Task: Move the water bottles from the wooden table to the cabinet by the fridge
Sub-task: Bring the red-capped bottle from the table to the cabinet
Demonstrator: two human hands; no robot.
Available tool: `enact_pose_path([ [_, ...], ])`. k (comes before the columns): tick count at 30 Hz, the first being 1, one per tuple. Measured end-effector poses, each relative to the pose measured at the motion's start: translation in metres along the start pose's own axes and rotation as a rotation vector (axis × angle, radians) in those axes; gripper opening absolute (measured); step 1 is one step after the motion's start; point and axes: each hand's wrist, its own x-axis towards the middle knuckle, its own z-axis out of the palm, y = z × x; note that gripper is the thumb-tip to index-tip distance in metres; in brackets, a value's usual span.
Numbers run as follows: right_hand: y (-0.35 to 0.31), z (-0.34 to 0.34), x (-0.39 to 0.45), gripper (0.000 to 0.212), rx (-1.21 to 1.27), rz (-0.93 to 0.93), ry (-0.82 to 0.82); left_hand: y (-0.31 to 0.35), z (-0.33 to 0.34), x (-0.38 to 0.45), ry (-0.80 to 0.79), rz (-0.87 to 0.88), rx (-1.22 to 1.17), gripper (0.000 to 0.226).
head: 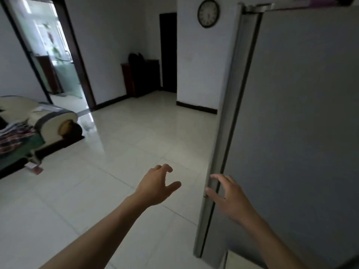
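Both hands reach out over a pale tiled floor point(120, 152), and neither holds anything. The left hand point(155, 186) hangs above the floor with its fingers loosely curled downward and the thumb spread wide, its grip open and empty. The right hand point(231, 199) is spread with relaxed fingers, its fingertips point(214, 176) at the front edge of the tall grey fridge point(301, 113), touching it or just short of it; which cannot be told. Its grip is open and empty as well.

No water bottles, wooden table or cabinet by the fridge can be made out in this view, so where the bottles are cannot be told. A pale corner point(235, 260) shows at the foot of the fridge, too little of it in view to identify.

The fridge fills the right side and blocks all sight beyond it. To the left of the floor stands a sofa point(48, 121) with folded cloth point(13, 133) piled on it, and a small reddish item point(36, 168) lies on the floor by its front edge. Behind the sofa a dark-framed doorway point(58, 55) opens on a bright room. Against the far wall stands a dark low cupboard point(141, 78) with a dark bag point(136, 57) on top, beside a dark doorway point(168, 53). A round wall clock point(208, 13) hangs high on the wall next to the fridge.
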Motion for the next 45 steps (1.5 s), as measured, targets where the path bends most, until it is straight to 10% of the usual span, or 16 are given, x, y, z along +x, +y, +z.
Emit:
enact_pose_path([
  [24,-0.279,0.209,0.128,0.053,-0.231,-0.46,-0.296,-0.311,-0.141,-0.139,0.294,-0.535,-0.028,0.061],
  [45,-0.331,0.272,0.197,0.051,0.082,-0.935,-0.614,-0.273,-0.158,-0.184,0.537,-1.063,0.151,0.065],
])
